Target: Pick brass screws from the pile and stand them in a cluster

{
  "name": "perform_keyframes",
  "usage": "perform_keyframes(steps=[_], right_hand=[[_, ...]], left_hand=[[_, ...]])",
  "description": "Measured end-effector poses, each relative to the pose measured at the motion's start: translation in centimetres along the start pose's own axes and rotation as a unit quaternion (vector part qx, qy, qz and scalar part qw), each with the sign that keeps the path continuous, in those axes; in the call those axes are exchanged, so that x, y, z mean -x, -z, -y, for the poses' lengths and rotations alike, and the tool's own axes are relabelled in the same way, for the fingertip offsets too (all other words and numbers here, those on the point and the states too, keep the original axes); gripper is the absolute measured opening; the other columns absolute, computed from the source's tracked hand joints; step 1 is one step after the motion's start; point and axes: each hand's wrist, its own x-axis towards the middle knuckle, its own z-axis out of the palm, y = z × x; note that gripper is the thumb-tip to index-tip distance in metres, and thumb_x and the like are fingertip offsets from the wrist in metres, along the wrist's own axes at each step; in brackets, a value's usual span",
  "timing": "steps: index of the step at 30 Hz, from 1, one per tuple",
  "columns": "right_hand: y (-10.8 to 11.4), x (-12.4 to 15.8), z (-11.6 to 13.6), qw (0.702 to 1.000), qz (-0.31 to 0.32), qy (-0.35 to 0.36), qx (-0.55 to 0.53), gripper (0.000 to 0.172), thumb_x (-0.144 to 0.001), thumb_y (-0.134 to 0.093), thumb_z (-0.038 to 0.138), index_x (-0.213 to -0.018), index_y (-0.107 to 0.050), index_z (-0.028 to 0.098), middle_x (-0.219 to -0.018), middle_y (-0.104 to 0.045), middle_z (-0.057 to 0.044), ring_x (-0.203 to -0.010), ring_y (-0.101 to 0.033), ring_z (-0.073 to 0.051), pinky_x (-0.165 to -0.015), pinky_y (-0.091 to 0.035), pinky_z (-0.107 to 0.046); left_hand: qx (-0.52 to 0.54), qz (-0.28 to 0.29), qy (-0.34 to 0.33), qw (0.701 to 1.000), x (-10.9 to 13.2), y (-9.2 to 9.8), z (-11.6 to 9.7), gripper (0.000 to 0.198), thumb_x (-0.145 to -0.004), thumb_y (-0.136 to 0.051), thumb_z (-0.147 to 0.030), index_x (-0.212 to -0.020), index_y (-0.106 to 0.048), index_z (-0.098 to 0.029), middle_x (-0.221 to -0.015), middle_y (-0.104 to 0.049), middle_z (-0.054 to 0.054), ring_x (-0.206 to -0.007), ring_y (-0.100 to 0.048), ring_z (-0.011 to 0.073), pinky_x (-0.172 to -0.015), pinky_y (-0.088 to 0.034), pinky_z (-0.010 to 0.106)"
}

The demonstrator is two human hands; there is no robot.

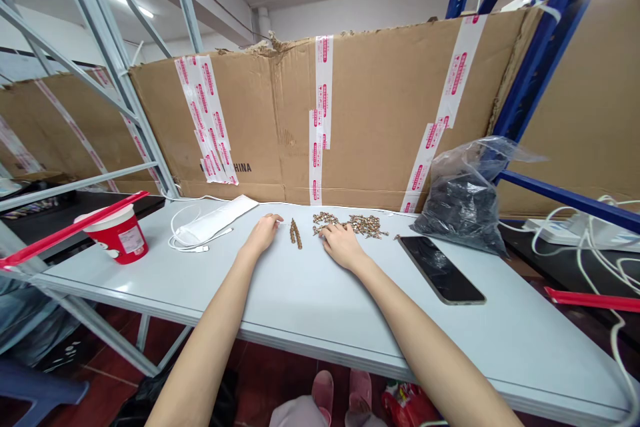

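Observation:
A loose heap of small brass-coloured metal parts (357, 223) lies on the pale table (310, 293), in front of a taped cardboard wall. To its left sits a short neat row of the same parts (296, 233). My right hand (341, 243) rests at the heap's left end, its fingers curled together over a few parts. My left hand (263, 233) lies on the table just left of the row, fingers bent and pressed together; what they hold, if anything, is too small to see.
A dark phone (441, 269) lies face up to the right. Behind it slumps a clear bag of black parts (463, 197). A white face mask and cable (210, 227) and a red cup (117, 235) with a red stick are at left. Cables hang at right.

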Motion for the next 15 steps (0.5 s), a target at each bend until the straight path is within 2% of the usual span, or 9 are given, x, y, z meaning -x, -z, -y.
perform_keyframes(steps=[3, 9, 12, 15], right_hand=[[0.1, 0.0, 0.0, 1.0, 0.004, -0.001, 0.002, 0.026, -0.086, -0.035, 0.022, -0.102, -0.055, 0.022, -0.109, -0.057, -0.008, -0.1, -0.048, -0.021, -0.082, -0.026, -0.034], [0.2, 0.1, 0.0, 1.0, 0.006, -0.001, -0.002, 0.026, -0.087, -0.036, 0.023, -0.102, -0.056, 0.021, -0.109, -0.057, -0.009, -0.101, -0.047, -0.021, -0.083, -0.027, -0.035], [0.2, 0.1, 0.0, 1.0, 0.009, -0.002, -0.003, 0.027, -0.087, -0.035, 0.023, -0.103, -0.057, 0.021, -0.109, -0.057, -0.009, -0.1, -0.047, -0.021, -0.084, -0.026, -0.035], [0.1, 0.1, 0.1, 1.0, 0.006, 0.0, -0.003, 0.027, -0.086, -0.035, 0.022, -0.102, -0.057, 0.02, -0.108, -0.057, -0.009, -0.1, -0.047, -0.021, -0.083, -0.026, -0.035]], left_hand=[[0.03, 0.007, -0.031, 0.999, -0.3, -0.2, 0.0, 0.033, -0.081, -0.033, -0.009, -0.1, -0.059, -0.014, -0.094, -0.059, 0.008, -0.088, -0.054, 0.0167, -0.083, -0.042, 0.031], [0.049, 0.002, -0.046, 0.998, -0.4, -0.2, -0.3, 0.03, -0.08, -0.036, -0.012, -0.096, -0.061, -0.015, -0.099, -0.06, 0.008, -0.093, -0.053, 0.0176, -0.086, -0.04, 0.031], [0.044, 0.001, -0.039, 0.998, -0.1, 0.4, -0.5, 0.027, -0.08, -0.039, -0.014, -0.093, -0.062, -0.016, -0.096, -0.06, 0.008, -0.089, -0.054, 0.017, -0.083, -0.041, 0.03], [0.037, 0.018, -0.021, 0.999, 0.3, 1.2, -0.6, 0.019, -0.076, -0.05, -0.022, -0.088, -0.063, -0.017, -0.091, -0.061, 0.006, -0.081, -0.054, 0.0159, -0.076, -0.041, 0.028]])
